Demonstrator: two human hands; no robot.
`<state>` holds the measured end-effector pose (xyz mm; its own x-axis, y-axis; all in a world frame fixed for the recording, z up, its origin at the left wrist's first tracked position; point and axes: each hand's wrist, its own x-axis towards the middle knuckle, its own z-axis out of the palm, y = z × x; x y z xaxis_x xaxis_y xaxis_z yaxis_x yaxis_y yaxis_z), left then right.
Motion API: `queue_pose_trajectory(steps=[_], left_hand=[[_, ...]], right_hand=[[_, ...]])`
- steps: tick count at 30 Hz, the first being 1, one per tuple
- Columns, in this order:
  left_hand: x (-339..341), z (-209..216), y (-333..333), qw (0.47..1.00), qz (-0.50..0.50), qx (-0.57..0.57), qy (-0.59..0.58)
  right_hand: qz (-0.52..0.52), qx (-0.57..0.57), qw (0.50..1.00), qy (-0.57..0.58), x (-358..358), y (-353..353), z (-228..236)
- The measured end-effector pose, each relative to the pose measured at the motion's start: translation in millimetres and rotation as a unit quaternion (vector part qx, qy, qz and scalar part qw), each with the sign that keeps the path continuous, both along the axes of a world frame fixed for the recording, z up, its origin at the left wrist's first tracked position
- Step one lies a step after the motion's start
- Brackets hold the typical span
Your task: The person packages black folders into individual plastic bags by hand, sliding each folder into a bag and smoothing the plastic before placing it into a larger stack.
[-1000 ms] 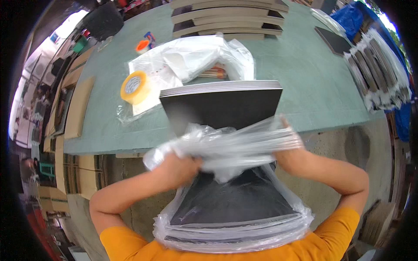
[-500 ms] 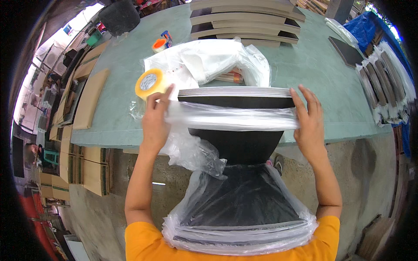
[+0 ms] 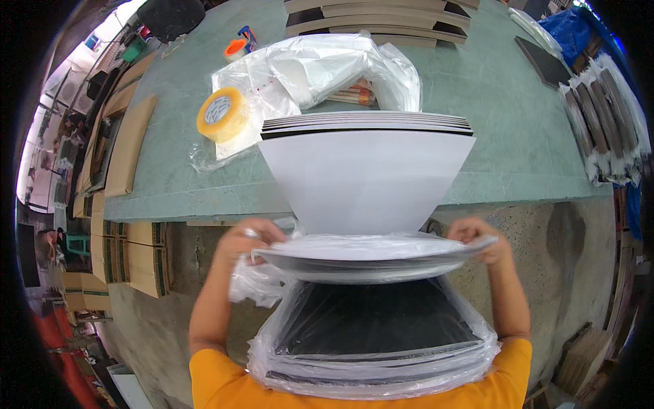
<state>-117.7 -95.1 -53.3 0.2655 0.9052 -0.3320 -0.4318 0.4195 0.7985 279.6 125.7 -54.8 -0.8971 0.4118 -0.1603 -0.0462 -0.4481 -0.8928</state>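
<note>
A thin board in a clear plastic bag (image 3: 368, 253) is held level close to me, blurred by motion. My left hand (image 3: 251, 240) has its fingers closed on the left end, with loose plastic bunched below it. At the right end my right hand (image 3: 481, 238) grips the edge with bent fingers. Beyond it a stack of boards (image 3: 368, 163) leans at the table edge, a white face toward me and several thin edges on top. Against my body rests a pile of bagged black boards (image 3: 378, 320).
On the green table (image 3: 504, 163) lie a yellow tape roll (image 3: 223, 114), white plastic bags (image 3: 313, 68) and an orange tape dispenser (image 3: 238, 49). Board stacks (image 3: 381, 26) stand at the back, bagged boards (image 3: 603, 123) at the right. Cardboard pieces (image 3: 146, 249) stand on the left.
Both hands have come down and toward me from the stack's top edge, bringing the bagged board along. The stack now shows a white face where a black one showed.
</note>
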Motion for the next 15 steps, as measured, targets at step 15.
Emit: queue_pose_trajectory(steps=[15], left_hand=[[30, -62, 12, 0.744, 0.031, -0.034, 0.667]], right_hand=[[-0.065, 0.427, 0.805, -0.406, -10, -11, -78]])
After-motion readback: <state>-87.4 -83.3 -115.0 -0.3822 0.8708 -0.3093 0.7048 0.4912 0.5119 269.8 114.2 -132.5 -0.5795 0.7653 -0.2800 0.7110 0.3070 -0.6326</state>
